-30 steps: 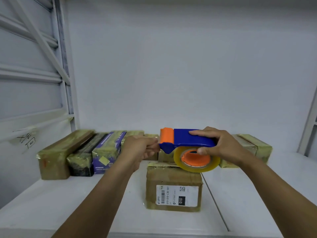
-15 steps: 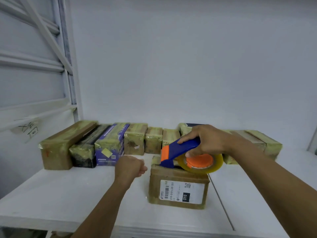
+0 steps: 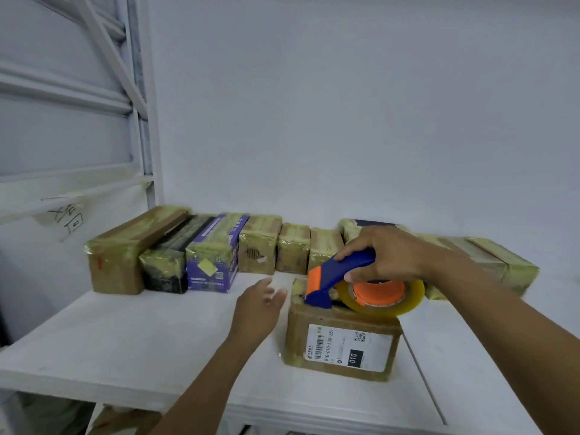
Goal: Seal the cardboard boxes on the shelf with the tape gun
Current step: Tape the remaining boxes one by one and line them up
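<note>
A brown cardboard box [image 3: 342,346] with a white shipping label stands near the front of the white shelf [image 3: 141,346]. My right hand [image 3: 389,255] grips the blue handle of the tape gun [image 3: 342,271], whose orange nose points down onto the box's top at its left end. The tape gun's roll of clear tape [image 3: 381,295] on an orange hub hangs over the top of the box. Beside the box's upper left corner, my left hand [image 3: 260,306] hovers with its fingers spread, holding nothing.
A row of tape-wrapped boxes [image 3: 260,243] lines the back wall, among them a purple box [image 3: 213,262] and a long brown box [image 3: 125,252] at the left. More wrapped boxes [image 3: 502,262] lie at the right. White shelf uprights [image 3: 138,120] rise at the left.
My left hand let go of the tape gun's nose, dropped, opened and moved toward the box. My right hand tilted the tape gun down and set its nose on the box's top.
</note>
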